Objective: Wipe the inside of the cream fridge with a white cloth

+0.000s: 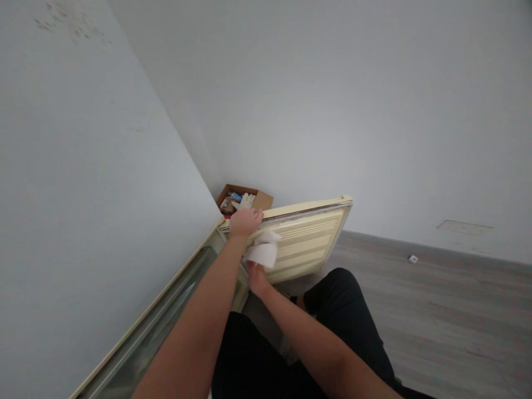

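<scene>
A cream door [310, 238] with a ribbed inner panel and a dark-streaked seal stands swung out; it looks like a fridge door. My left hand [246, 221] is closed over its upper edge near the hinge side. Lower down, my right hand [256, 277] grips a white cloth [266, 249] against the inner panel, close to the hinge. The cloth is blurred and covers part of that hand's fingers. Below my left arm runs the cream-edged cabinet [187, 271], with a shiny, greyish interior.
Behind the door, an open cardboard box [262, 200] holds a pale work glove [245, 201] and small items. A little white object [413, 259] lies on the grey wood-look floor [440, 321] to the right. A pale wall [332, 111] rises behind. My bent legs are close below the door.
</scene>
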### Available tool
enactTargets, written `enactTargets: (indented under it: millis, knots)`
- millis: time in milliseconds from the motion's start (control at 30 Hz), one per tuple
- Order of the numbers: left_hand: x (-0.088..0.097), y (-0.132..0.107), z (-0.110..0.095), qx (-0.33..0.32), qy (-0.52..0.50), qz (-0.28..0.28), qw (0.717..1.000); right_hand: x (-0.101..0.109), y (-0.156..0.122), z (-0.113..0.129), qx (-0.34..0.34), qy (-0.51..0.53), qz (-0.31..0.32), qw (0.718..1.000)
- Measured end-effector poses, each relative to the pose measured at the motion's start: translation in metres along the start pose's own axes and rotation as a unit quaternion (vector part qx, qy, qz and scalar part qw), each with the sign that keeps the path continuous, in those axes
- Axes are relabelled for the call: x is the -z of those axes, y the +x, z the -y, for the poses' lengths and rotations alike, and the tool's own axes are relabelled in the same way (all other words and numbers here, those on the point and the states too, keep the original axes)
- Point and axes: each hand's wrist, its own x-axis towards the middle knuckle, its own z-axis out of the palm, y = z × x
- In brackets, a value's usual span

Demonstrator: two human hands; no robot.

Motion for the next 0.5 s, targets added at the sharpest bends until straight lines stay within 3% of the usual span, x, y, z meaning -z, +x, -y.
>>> enactTargets:
  millis: [100, 200, 367, 500]
  knots:
    - [0.001, -0.001, -0.001, 0.002, 0.002, -0.003, 1.000, -0.027, -0.021, -0.014, 0.014, -0.031, 0.066, 0.997]
    - [0.001, -0.001, 0.000, -0.003, 0.003, -0.003, 1.000, -0.020, -0.029, -0.025, -0.009, -0.074, 0.088, 0.993]
    - [0.001, -0.001, 0.003, -0.008, -0.001, 0.004, 1.000, 0.025, -0.031, -0.049, -0.051, -0.075, 0.036, 0.995]
    - [0.002, 0.000, 0.003, -0.012, -0.003, 0.009, 1.000, 0.084, -0.038, -0.064, -0.082, -0.050, -0.069, 0.993]
